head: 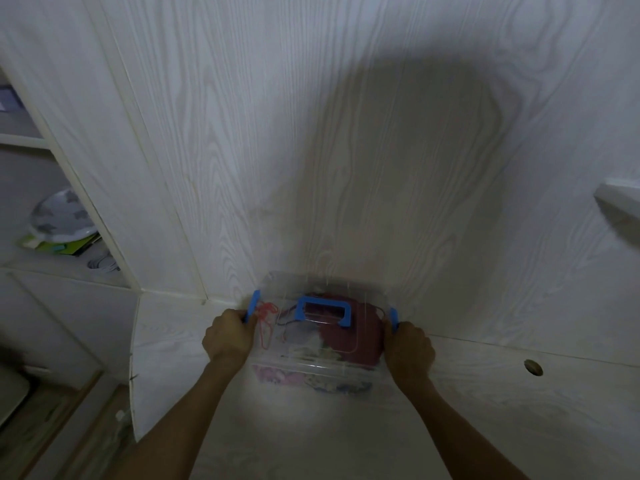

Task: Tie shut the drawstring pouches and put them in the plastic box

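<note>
A white wood-grain wall [311,133] fills most of the view, with a broad dark shadow across its middle. Below it runs a tabletop [311,438] of the same white wood grain, meeting the wall in a seam. A small round hole [533,367] sits in the tabletop at the right. At the left, open shelves [52,258] hold a pale round plate [62,216] with grey patches, resting on something green [65,245].

The plastic box [320,341] stands on the tabletop close against the wall, in the lower middle of the view. It is clear, with its lid on, a blue handle [323,311] on top and a blue latch [252,305] at the left end, another blue latch [394,319] at the right end. Through the clear walls show the drawstring pouches [349,337]: a dark red one under the handle, pale and patterned cloth lower down, and thin red cords [266,323] looped at the left side.

The left hand [228,337] grips the left end of the box, fingers curled at the latch. The right hand [408,351] grips the right end in the same way, thumb by the latch there. Both forearms reach in from the bottom edge.

No brand, label or writing can be read on anything; the view is dim and somewhat blurred.
</note>
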`<state>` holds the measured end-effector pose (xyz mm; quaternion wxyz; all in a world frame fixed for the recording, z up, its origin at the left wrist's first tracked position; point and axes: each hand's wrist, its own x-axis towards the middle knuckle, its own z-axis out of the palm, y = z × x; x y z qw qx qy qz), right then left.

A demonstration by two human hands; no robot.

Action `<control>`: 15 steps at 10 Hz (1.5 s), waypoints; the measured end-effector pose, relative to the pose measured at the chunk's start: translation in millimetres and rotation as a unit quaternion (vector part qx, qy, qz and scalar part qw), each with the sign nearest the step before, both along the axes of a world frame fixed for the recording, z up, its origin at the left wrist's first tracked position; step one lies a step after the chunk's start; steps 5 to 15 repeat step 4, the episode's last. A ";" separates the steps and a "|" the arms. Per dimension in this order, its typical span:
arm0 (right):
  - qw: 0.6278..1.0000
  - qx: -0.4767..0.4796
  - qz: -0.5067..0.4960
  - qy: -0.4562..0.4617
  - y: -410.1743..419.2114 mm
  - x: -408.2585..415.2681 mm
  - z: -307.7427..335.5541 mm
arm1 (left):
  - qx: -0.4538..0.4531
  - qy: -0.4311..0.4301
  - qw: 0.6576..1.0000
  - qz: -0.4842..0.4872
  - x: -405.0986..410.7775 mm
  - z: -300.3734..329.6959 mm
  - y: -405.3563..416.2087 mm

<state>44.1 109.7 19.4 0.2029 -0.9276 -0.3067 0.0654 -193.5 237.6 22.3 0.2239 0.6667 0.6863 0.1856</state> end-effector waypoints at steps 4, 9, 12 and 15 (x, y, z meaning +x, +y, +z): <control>0.994 -0.049 0.030 0.098 0.9 3.7 20.8 | -0.053 -0.063 0.995 -0.059 -4.8 2.0 3.8; 0.994 -0.049 0.030 0.098 0.9 3.7 20.8 | -0.053 -0.063 0.995 -0.059 -4.8 2.0 3.8; 0.994 -0.049 0.030 0.098 0.9 3.7 20.8 | -0.053 -0.063 0.995 -0.059 -4.8 2.0 3.8; 0.994 -0.049 0.030 0.098 0.9 3.7 20.8 | -0.053 -0.063 0.995 -0.059 -4.8 2.0 3.8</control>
